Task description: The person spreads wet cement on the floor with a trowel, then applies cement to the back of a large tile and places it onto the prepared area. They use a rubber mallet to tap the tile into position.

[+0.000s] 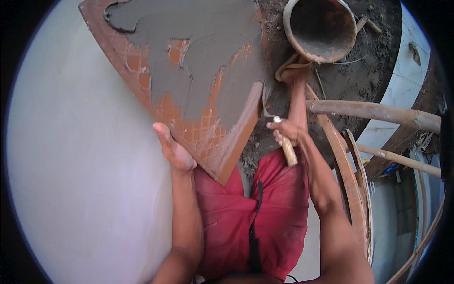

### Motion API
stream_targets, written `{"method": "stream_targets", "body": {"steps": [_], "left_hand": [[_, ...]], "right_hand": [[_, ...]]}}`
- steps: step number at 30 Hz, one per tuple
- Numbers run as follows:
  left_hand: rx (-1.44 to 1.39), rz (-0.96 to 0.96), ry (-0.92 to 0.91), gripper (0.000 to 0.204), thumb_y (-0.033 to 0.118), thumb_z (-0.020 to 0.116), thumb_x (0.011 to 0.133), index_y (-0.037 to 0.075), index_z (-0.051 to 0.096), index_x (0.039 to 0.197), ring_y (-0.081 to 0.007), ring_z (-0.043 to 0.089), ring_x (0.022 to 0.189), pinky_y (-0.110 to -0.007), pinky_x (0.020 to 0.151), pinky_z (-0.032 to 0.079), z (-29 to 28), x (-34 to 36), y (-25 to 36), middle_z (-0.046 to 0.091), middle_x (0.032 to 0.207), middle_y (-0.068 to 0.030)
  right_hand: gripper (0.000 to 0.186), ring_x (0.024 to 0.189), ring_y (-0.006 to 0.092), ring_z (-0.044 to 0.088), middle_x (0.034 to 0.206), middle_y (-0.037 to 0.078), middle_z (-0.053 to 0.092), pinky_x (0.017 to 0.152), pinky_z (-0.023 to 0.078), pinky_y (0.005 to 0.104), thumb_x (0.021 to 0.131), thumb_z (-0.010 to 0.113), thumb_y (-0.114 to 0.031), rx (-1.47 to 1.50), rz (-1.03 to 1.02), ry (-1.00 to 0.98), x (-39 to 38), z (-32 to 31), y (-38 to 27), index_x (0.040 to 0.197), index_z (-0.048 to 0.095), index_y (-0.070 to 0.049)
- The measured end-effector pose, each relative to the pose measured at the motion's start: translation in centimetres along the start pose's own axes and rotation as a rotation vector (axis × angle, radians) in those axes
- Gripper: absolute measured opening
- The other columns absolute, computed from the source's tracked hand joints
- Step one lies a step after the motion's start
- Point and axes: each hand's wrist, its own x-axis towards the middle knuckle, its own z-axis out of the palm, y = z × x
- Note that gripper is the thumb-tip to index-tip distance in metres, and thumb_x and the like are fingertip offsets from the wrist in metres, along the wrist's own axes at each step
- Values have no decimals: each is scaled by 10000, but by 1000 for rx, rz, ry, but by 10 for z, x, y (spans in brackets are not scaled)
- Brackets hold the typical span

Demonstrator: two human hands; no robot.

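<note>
A large reddish-brown tile, its gridded back facing up, lies tilted across my lap with one corner toward me. Grey wet mortar covers much of it, thicker at the far side and patchy near me. At the tile's left edge, my left hand bears it from beside and below; its thumb shows, while the other fingers are hidden behind the tile. In my right hand is a trowel, gripped by its pale wooden handle. Its thin blade stands nearly edge-on beside the tile's right edge.
A round bucket with grey residue inside stands at the far right, near my foot. Bamboo poles and curved wooden boards lie to the right. Dark, wet ground spreads beyond. A smooth pale wall fills the left.
</note>
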Motion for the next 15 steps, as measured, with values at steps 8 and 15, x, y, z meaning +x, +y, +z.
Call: {"method": "stream_targets", "body": {"steps": [8,15], "left_hand": [[-1,-19,38,723,565,369,962,20,291,1430,-223,388,1287,-383,1078,318,2,-2,1,384,1421,-91],[-30,-51,-30,737,578,355,958,32,259,1443,-266,369,1307,-415,1078,331,1,-2,-1,355,1443,-107]], "right_hand": [[117,439,97,480,591,11,515,396,411,282,896,587,-145,-247,-299,95,-109,170,117,873,549,-37],[372,461,93,490,648,11,524,416,425,268,923,590,-191,-230,-154,-157,-167,151,87,1242,510,-17]]}}
